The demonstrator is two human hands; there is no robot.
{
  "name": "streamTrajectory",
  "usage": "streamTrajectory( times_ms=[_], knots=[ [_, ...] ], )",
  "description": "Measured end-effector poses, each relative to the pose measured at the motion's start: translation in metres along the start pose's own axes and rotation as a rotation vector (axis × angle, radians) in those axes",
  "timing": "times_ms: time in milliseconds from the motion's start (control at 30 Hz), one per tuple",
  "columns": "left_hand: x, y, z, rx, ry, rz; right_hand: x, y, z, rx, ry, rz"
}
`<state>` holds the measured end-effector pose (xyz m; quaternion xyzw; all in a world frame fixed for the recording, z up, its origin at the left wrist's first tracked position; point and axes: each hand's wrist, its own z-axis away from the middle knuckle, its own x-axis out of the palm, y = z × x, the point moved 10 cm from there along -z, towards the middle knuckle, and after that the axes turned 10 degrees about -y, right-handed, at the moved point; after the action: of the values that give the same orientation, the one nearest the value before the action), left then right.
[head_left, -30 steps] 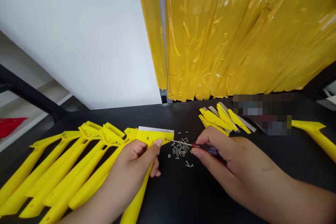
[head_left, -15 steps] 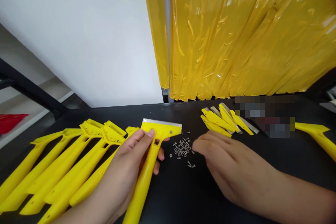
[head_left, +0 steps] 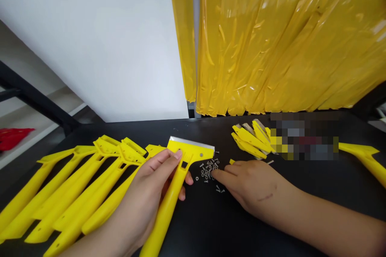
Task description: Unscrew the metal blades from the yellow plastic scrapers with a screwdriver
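Right hand [head_left: 253, 186] shifted to screw pile [head_left: 208, 170], fingers bunched, contents unclear; left hand [head_left: 155, 182] grips yellow scraper [head_left: 170, 202].

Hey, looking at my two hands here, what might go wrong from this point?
The loose screws and nuts lie right at your right hand, so a careless brush might scatter some.
The metal strip runs along the edge of the yellow scraper in your left hand; if sharp, a slipping grip could cut you.
Your left forearm passes close over the yellow handles and might knock them.
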<state>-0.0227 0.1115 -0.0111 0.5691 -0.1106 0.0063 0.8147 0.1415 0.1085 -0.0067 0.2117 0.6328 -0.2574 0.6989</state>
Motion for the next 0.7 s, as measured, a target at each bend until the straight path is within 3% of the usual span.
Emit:
streamTrajectory(
  times_ms=[400, 700],
  knots=[
    [0.0054, 0.0015, 0.0053, 0.006, -0.013, 0.054, 0.0002, -0.0038, -0.0040, -0.045, 0.094, 0.006],
    [0.0086, 0.0010, 0.0055, -0.012, -0.030, 0.046, -0.0060, -0.0015, 0.0001, -0.050, 0.083, -0.071]
  ],
)
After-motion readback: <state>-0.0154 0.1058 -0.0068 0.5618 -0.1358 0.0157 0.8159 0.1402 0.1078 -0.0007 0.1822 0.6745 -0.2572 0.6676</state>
